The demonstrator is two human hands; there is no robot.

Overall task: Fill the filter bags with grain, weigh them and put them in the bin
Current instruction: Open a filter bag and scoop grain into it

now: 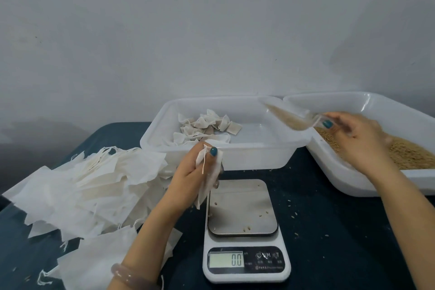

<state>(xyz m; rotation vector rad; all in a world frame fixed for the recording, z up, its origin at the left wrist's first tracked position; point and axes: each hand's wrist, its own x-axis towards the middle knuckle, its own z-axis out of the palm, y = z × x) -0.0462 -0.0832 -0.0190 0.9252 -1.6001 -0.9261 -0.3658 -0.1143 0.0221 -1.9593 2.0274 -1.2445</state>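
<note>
Dark table (pixel 329 231): left hand (pixel 188 172) pinches filter bag (pixel 210 181) at scale's (pixel 242 207) far edge; right hand (pixel 360 139) grips scoop (pixel 289 117) over bin rims (pixel 235 99).

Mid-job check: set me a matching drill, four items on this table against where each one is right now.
Things:
1 scoop
2 filter bag
3 filled bags
4 scale

Places:
A in the white bin behind the scale
B gripped in the left hand
C on the table, showing 0.0
D held in the right hand

Pairs: 1-D, 2-B, 3-A, 4-C
</note>
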